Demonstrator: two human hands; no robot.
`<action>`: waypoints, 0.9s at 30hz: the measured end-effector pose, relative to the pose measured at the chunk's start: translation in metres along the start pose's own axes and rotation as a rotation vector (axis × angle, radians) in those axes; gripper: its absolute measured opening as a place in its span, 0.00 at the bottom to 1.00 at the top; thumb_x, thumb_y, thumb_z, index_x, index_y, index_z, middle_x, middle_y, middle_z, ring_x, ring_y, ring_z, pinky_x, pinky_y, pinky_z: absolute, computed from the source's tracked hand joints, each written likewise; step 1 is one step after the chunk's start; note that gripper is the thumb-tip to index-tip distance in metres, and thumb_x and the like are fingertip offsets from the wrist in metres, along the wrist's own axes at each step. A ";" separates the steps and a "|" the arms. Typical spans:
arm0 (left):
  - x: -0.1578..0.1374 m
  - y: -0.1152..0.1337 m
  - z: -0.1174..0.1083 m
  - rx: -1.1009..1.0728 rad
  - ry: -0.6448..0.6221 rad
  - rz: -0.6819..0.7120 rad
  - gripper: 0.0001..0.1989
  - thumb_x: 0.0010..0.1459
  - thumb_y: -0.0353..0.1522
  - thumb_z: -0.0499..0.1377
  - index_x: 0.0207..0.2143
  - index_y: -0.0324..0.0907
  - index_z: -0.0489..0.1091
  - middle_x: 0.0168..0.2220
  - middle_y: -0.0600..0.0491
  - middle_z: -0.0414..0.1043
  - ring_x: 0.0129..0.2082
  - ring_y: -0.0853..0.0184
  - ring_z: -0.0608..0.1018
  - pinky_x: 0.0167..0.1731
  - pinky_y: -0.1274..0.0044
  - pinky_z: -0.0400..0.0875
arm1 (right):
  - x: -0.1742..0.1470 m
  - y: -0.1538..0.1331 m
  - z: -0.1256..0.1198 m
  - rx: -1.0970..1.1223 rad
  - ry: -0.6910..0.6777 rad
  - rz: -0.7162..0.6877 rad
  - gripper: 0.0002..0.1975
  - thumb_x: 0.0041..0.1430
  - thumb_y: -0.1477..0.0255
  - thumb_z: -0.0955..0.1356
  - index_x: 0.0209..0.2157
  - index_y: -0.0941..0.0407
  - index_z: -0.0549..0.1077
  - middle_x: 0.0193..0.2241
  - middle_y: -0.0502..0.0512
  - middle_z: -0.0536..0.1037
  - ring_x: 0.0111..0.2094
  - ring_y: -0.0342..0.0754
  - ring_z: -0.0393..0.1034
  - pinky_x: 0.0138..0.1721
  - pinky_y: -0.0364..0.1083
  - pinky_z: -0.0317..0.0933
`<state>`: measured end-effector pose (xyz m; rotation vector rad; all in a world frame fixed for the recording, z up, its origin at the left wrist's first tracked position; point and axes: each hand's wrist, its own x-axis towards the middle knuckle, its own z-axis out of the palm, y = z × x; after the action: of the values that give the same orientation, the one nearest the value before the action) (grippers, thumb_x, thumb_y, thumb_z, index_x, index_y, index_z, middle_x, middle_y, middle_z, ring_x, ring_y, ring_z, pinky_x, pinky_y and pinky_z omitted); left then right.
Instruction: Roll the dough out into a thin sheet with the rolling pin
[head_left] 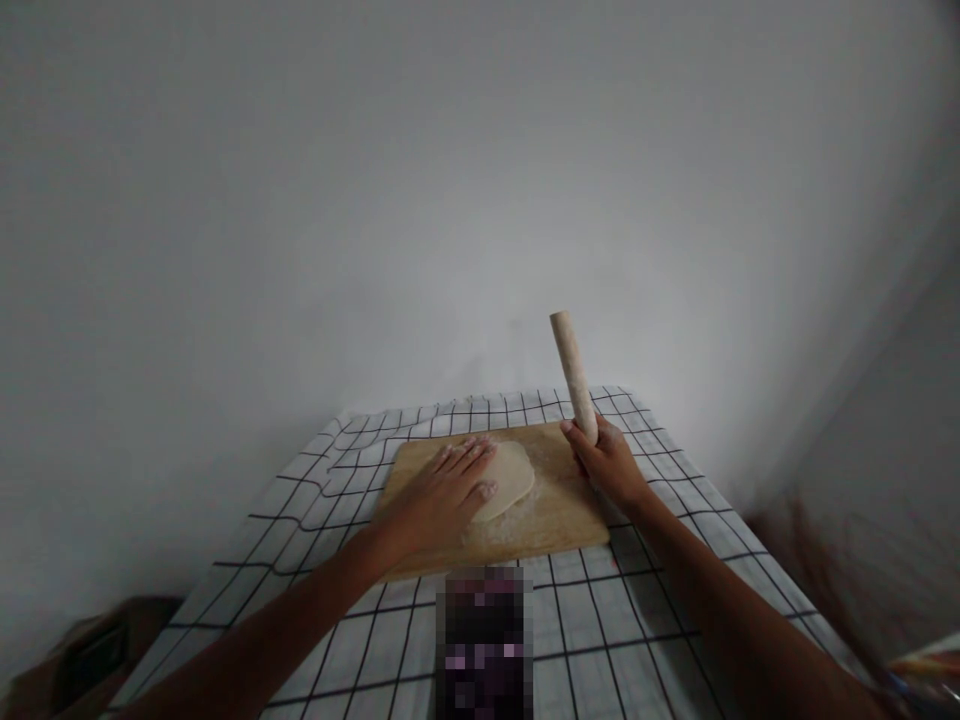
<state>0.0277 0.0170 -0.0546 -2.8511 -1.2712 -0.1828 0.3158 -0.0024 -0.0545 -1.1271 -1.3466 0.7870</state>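
Head view, dough: a thin, pale, roundish sheet [514,480] at the middle of the wooden board [562,525], its left part covered by a hand; the clock is read from the board's centre, twelve toward the wall [480,200].
Dough handling: probably light, soft and stretchy, easy to tear or dent; best lifted with flat fingers under its uncovered edge at three o'clock.
Flour: a white dusting [499,530] at five to six o'clock, likely to make surfaces slippery.
Left hand: [446,495] palm down at nine o'clock, fingers extended on the dough, thumb apart, pinching nothing visible.
Right hand: [611,468] at two o'clock, closed around the rolling pin's lower end.
Rolling pin: [572,370] raised, nearly upright, top leaning toward eleven; looks wooden, so stiff, moderately light and hardy; either end offers a hold.
Tablecloth: white with dark grid lines [577,600], under the board.
Writing: no brand or label readable; a pixelated patch [484,645] at six o'clock hides whatever lies there.
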 end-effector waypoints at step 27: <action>0.025 0.000 -0.073 -0.523 0.310 -0.138 0.27 0.73 0.45 0.46 0.68 0.43 0.62 0.68 0.48 0.64 0.67 0.56 0.68 0.67 0.61 0.61 | 0.010 -0.017 -0.057 -0.670 -0.316 -0.066 0.25 0.63 0.47 0.67 0.24 0.53 0.69 0.18 0.48 0.67 0.19 0.43 0.57 0.22 0.44 0.44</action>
<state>0.0368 0.0309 0.0209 -2.9443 -1.5290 -1.0583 0.3695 -0.0073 -0.0285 -1.4998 -1.9889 0.4795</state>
